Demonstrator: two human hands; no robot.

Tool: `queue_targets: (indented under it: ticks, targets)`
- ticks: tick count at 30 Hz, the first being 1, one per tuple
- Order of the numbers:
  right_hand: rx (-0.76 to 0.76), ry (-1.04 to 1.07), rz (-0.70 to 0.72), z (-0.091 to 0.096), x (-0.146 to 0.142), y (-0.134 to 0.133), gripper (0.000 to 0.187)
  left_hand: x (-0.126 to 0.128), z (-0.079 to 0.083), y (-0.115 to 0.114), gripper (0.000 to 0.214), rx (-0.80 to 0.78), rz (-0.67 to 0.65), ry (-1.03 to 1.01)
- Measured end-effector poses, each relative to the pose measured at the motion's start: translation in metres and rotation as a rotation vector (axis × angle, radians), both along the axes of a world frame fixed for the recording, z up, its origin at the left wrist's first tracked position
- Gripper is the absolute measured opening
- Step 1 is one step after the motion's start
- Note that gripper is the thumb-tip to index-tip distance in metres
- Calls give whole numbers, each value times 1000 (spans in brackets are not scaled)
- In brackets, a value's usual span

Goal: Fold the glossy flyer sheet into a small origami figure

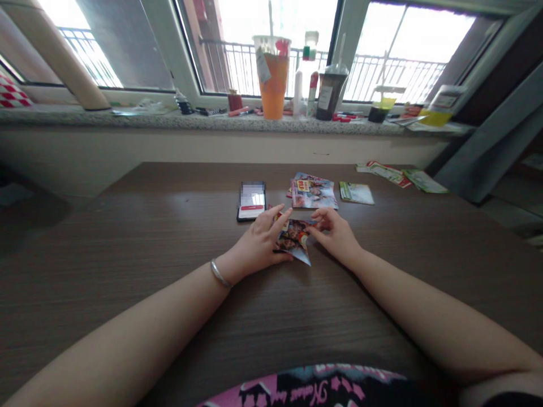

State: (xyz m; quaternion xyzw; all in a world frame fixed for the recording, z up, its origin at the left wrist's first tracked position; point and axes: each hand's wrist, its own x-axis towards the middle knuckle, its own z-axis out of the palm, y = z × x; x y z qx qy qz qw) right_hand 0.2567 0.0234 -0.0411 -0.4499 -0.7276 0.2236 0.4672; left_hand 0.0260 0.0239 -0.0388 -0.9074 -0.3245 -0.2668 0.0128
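Note:
A colour-printed sheet or packet (pixel 293 236) with bent edges lies on the brown table (pixel 169 271). My left hand (pixel 265 240), with a silver bangle at the wrist, holds its left side, fingers over the top and thumb near the lower edge. At its upper right corner, my right hand (pixel 333 232) pinches it between thumb and fingers. The lower right corner sticks up as a point. Just beyond lie two or more similar printed pieces (pixel 314 193), overlapping. A phone (pixel 251 200) with a lit screen rests beyond my left hand.
A green-and-white packet (pixel 357 193) and several flat packets (pixel 392 174) lie at the far right. Along the granite windowsill (pixel 148 120) stand a tall cup of orange drink (pixel 272 79), a dark lidded cup (pixel 331 90) and small bottles.

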Motion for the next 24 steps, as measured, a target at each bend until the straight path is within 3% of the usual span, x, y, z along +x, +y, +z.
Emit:
queue_targets:
  ticks: [4, 10, 18, 24]
  targets:
    - [32, -44, 46, 4, -1, -3, 19, 0, 7, -2, 101, 87, 9, 81]
    - [95, -123, 90, 8, 0, -7, 14, 2, 15, -4, 88, 76, -50, 143]
    - [94, -91, 121, 9, -2, -8, 9, 5, 23, -10, 65, 58, -64, 151]
    - [72, -30, 123, 10, -4, -9, 9, 7, 23, -14, 65, 67, -35, 147]
